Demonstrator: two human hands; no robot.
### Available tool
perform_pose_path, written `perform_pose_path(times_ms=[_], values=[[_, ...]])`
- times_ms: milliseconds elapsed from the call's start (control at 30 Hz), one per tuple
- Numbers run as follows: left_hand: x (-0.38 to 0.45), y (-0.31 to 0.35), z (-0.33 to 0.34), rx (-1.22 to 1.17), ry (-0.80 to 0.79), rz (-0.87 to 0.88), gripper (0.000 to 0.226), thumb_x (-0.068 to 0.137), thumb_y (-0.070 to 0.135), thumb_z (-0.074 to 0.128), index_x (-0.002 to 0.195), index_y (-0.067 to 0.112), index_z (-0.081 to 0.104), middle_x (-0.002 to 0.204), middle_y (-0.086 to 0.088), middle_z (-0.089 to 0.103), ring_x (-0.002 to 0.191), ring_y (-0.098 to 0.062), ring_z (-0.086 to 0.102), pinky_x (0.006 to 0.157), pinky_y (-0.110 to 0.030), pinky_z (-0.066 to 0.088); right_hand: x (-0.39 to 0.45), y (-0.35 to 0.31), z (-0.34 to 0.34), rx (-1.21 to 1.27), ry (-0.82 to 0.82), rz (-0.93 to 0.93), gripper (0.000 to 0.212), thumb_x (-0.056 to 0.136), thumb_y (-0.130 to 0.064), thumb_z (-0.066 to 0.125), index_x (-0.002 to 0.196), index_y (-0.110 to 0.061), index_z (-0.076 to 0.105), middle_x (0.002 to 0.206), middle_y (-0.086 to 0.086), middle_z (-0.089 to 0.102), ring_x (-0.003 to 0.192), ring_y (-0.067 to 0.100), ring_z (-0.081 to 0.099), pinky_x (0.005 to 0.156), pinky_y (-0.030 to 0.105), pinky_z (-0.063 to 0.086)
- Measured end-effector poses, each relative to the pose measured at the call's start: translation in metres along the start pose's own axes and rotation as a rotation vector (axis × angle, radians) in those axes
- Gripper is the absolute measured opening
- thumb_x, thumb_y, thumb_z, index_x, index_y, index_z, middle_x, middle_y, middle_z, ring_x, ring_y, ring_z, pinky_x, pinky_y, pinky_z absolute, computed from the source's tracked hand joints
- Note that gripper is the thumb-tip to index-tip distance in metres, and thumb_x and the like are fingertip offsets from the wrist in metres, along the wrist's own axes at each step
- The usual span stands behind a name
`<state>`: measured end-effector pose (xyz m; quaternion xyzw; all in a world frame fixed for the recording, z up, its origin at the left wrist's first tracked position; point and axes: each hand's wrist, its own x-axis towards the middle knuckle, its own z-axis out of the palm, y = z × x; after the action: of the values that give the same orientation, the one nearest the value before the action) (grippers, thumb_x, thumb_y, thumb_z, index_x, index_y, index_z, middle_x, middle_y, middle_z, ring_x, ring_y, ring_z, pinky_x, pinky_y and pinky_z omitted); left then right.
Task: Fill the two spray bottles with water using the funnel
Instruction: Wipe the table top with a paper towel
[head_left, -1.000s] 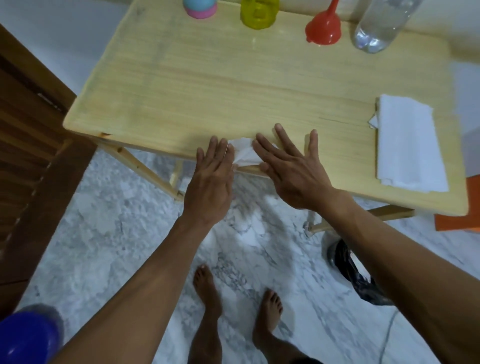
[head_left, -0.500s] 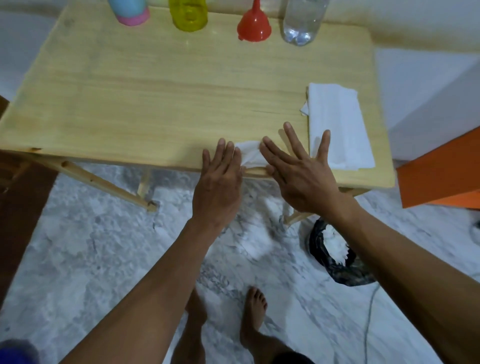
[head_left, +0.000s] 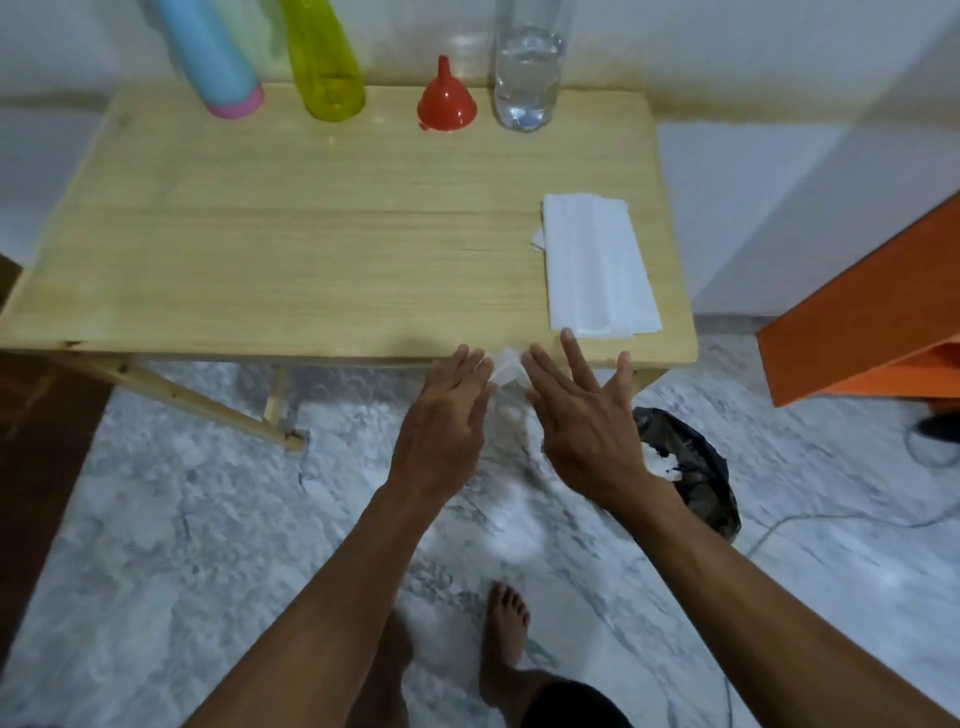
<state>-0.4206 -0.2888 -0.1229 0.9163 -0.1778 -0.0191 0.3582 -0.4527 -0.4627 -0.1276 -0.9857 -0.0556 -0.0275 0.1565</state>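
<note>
At table's near edge I see left hand (head_left: 441, 415) and right hand (head_left: 582, 415), fingers straight, pressing a crumpled tissue (head_left: 505, 366) between them, likely wiping. Funnel (head_left: 445, 101), blue bottle (head_left: 210, 57), yellow bottle (head_left: 324, 62) parked along the far edge, untouched.

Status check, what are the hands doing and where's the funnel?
Both hands flat-fingered, left hand and right hand pressing a crumpled tissue between them at the table's near edge. Red funnel untouched, upside down at the back. Nothing blocking it.
</note>
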Motion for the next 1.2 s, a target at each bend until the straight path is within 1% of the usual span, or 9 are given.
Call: perform_pose_path(times_ms=[100,200,300,433,533,767,867,1000,1200], values=[[-0.009,0.028,-0.023,-0.065,0.039,-0.011,0.035,0.104,0.023,0.048,0.133,0.008,0.062,0.14,-0.01,0.059,0.133,-0.02,0.052,0.111,-0.029,0.039,-0.017,-0.019,-0.024,0.326,-0.015,0.146,0.043,0.11,-0.026,0.036,0.15,-0.016,0.047,0.157,0.003,0.045,0.154,0.02,0.024,0.124,0.049,0.021],[-0.011,0.056,-0.051,-0.043,0.105,0.018,0.027,0.101,0.021,0.055,0.12,0.007,0.07,0.121,-0.01,0.071,0.111,-0.024,0.067,0.094,-0.021,0.046,-0.027,-0.04,-0.059,0.508,0.121,0.255,0.036,0.107,-0.019,0.047,0.139,-0.009,0.06,0.136,0.012,0.066,0.122,0.026,0.062,0.094,0.021,0.042],[-0.016,0.082,-0.082,-0.065,0.168,0.063,0.018,0.097,0.017,0.059,0.098,0.007,0.074,0.092,-0.006,0.075,0.084,-0.025,0.07,0.07,-0.026,0.047,-0.036,-0.06,-0.091,0.567,0.302,0.309,0.026,0.106,-0.014,0.049,0.121,-0.008,0.071,0.107,0.009,0.075,0.092,0.024,0.068,0.076,0.027,0.045],[-0.027,0.11,-0.116,-0.207,0.199,0.072,0.01,0.093,0.011,0.068,0.095,0.006,0.077,0.088,-0.003,0.077,0.078,-0.015,0.07,0.071,-0.027,0.052,-0.05,-0.087,-0.131,0.678,0.403,0.418,0.021,0.106,-0.016,0.052,0.109,-0.01,0.073,0.081,-0.006,0.067,0.072,0.009,0.058,0.067,0.021,0.036],[-0.033,0.126,-0.136,-0.284,0.144,0.032,0.009,0.091,0.017,0.071,0.095,0.012,0.078,0.085,0.004,0.076,0.077,-0.011,0.07,0.072,-0.029,0.053,-0.065,-0.103,-0.154,0.707,0.502,0.471,0.018,0.103,-0.02,0.058,0.106,-0.012,0.073,0.079,-0.016,0.063,0.073,-0.007,0.06,0.065,0.006,0.037],[-0.048,0.153,-0.154,-0.365,-0.043,0.131,0.027,0.089,0.014,0.073,0.116,0.012,0.073,0.102,0.011,0.066,0.094,-0.008,0.064,0.074,-0.001,0.043,-0.117,-0.115,-0.178,0.787,0.668,0.666,0.014,0.097,-0.023,0.069,0.103,-0.014,0.079,0.091,-0.007,0.076,0.083,0.002,0.07,0.073,0.024,0.057],[-0.054,0.169,-0.14,-0.33,-0.096,0.194,0.02,0.088,0.017,0.074,0.108,0.013,0.077,0.097,0.012,0.067,0.088,-0.011,0.066,0.078,-0.017,0.048,-0.146,-0.113,-0.188,0.75,0.74,0.783,0.009,0.094,-0.019,0.071,0.1,-0.02,0.079,0.079,-0.013,0.072,0.066,-0.007,0.065,0.063,0.009,0.047],[-0.066,0.2,-0.112,-0.338,-0.175,0.274,0.009,0.09,0.018,0.072,0.091,0.012,0.078,0.086,0.004,0.068,0.081,-0.015,0.063,0.07,-0.017,0.043,-0.181,-0.102,-0.193,0.735,0.833,0.932,0.014,0.094,-0.025,0.072,0.102,-0.017,0.081,0.083,-0.01,0.075,0.078,0.009,0.07,0.076,0.032,0.058],[-0.076,0.234,-0.057,-0.385,-0.322,0.255,0.012,0.093,0.026,0.068,0.093,0.021,0.079,0.08,0.016,0.071,0.088,-0.019,0.069,0.083,-0.04,0.055,-0.219,-0.08,-0.194,0.628,0.976,1.108,0.018,0.097,-0.029,0.068,0.099,-0.016,0.08,0.09,-0.004,0.076,0.086,0.012,0.068,0.076,0.022,0.05]])
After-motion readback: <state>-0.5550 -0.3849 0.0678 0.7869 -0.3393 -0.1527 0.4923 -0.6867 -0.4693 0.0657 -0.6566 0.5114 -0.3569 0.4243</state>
